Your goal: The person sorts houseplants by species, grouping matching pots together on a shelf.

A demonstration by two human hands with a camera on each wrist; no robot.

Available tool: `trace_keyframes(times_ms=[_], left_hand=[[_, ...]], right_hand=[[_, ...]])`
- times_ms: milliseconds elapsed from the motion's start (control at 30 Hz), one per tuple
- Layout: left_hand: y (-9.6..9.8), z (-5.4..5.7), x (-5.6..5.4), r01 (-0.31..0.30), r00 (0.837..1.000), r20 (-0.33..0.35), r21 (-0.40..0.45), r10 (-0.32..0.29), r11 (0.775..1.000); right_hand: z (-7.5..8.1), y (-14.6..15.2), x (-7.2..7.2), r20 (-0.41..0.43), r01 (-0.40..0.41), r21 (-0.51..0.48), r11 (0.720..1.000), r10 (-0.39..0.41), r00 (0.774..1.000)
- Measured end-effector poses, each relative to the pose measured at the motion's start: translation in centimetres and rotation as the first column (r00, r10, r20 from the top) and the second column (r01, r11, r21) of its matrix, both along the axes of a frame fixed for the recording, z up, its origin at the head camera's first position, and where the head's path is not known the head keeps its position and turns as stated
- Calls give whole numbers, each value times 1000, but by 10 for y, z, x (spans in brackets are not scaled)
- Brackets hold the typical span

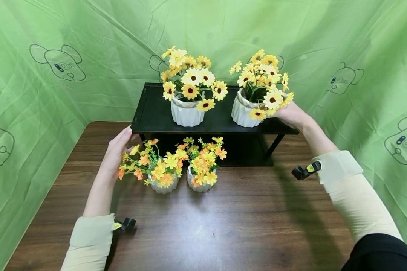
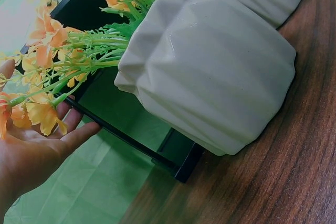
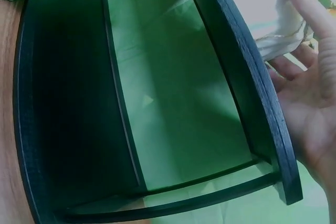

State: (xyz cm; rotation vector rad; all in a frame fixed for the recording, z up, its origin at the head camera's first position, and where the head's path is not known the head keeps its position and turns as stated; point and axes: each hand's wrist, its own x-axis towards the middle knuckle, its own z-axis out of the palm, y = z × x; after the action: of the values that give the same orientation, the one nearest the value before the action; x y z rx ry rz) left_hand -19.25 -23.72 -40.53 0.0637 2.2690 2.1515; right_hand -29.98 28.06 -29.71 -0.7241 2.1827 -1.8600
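Observation:
A black two-tier shelf (image 1: 220,126) stands on the wooden table. On its top tier are two white fluted pots of yellow daisy-like flowers, a left pot (image 1: 187,114) and a right pot (image 1: 241,111). My right hand (image 1: 289,114) holds the right pot from its right side, partly hidden by blossoms; the right wrist view shows the thumb (image 3: 310,1) along the pot. My left hand (image 1: 117,146) touches the shelf's left front corner, its fingers (image 2: 81,136) fairly straight against the black edge.
Two white pots of orange and yellow flowers, a left one (image 1: 164,184) and a right one (image 1: 201,180), stand on the table (image 1: 230,218) before the shelf. Green cloth (image 1: 115,45) with cartoon outlines hangs behind and at both sides. Each sleeve carries a black wrist camera (image 1: 305,171).

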Motion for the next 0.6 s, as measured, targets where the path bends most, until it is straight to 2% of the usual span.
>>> trace_keyframes(times_ms=[133, 300, 500, 600], left_hand=[[0, -1, 0, -1, 1000, -5, -2, 1, 1000], [-1, -2, -1, -9, 1000, 1, -10, 9, 1000], [-1, -1, 0, -10, 1000, 19, -9, 10, 1000], [0, 0, 0, -4, 1000, 12, 0, 4, 1000]], right_hand=[[-4, 2, 4, 1, 25, 6, 1000, -25, 1000], [-6, 6, 15, -2, 115, 8, 993, -115, 993], [-7, 14, 40, -64, 271, 102, 957, -265, 962], [-10, 18, 57, -96, 272, 31, 962, -268, 959]])
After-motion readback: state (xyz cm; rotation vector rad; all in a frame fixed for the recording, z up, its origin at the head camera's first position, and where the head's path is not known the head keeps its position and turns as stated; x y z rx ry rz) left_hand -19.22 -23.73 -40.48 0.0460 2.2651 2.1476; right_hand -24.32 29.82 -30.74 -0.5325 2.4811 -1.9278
